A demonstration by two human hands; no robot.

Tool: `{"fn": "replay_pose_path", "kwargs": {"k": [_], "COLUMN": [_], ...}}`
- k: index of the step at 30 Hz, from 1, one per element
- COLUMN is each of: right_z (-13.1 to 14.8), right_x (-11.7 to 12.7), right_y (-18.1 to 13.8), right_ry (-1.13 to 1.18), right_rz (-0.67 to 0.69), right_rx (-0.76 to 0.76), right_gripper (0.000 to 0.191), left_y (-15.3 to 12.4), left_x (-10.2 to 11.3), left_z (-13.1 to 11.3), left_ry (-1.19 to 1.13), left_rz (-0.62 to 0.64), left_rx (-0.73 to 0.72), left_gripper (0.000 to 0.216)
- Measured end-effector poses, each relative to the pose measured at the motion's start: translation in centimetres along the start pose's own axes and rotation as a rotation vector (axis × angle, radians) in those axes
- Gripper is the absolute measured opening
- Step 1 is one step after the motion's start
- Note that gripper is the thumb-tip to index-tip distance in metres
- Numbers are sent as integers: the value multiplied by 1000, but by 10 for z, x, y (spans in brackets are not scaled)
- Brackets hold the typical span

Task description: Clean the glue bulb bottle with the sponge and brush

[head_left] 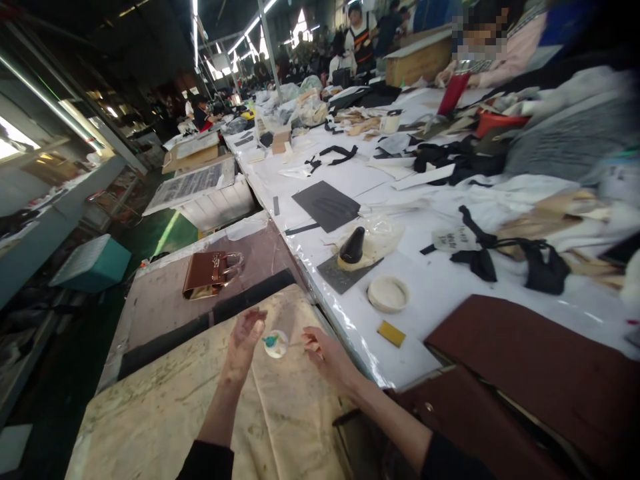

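Observation:
A small round white dish (pixel 275 344) with a teal-green bit in it rests on the beige cloth (pixel 200 373). Just left of the dish, my left hand (pixel 244 340) is raised with its fingers loosely bent and nothing seen in them. My right hand (pixel 325 353) hovers on the dish's other side, fingers slightly curled and apart, also without anything visible in it. Farther ahead, a small brown handbag (pixel 206 273) with handles stands on the brownish bench top (pixel 155 293).
On the white table (pixel 415 353) to the right are a round cream ring-shaped dish (pixel 389 294), a yellow block (pixel 391 334), a dark cone (pixel 353 245) and dark brown panels (pixel 540 360). A teal crate (pixel 93 263) sits at left. A person in pink (pixel 520 53) works across the table.

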State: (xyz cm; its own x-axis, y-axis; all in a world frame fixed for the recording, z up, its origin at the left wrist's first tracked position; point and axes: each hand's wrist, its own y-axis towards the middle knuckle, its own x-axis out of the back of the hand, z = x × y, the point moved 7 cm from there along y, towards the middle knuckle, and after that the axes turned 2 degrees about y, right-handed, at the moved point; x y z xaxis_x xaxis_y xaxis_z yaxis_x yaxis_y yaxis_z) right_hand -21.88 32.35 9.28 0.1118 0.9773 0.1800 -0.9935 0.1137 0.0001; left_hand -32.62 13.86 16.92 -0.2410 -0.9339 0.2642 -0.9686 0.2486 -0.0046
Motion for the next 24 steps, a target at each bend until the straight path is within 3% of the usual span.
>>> {"fn": "replay_pose_path", "kwargs": {"k": [3, 7, 9, 12, 15, 20, 24], "right_z": [0, -2, -4, -7, -11, -14, -3], "right_x": [20, 69, 94, 115, 114, 109, 159], "right_y": [-5, -10, -12, -19, -29, -31, -4], "right_ry": [35, 59, 62, 59, 53, 42, -57], "right_rz": [-49, -161, -205, -226, -206, -246, -555], "right_rx": [-35, -76, -88, -104, -113, -95, -54], "right_gripper": [36, 31, 31, 29, 26, 25, 42], "left_y": [-5, -46, -69, -97, -114, -111, -115], "left_x": [19, 35, 20, -13, -26, -6, 8], "left_z": [-27, -71, -76, -47, -4, 40, 60], "left_ry": [-13, 121, 187, 161, 63, -61, 9], "left_rz": [-184, -462, -402, -251, -274, -359, -384], "left_rx": [-34, -80, -18, 191, 327, 259, 245], "left_gripper": [46, 33, 39, 59, 72, 92, 83]}}
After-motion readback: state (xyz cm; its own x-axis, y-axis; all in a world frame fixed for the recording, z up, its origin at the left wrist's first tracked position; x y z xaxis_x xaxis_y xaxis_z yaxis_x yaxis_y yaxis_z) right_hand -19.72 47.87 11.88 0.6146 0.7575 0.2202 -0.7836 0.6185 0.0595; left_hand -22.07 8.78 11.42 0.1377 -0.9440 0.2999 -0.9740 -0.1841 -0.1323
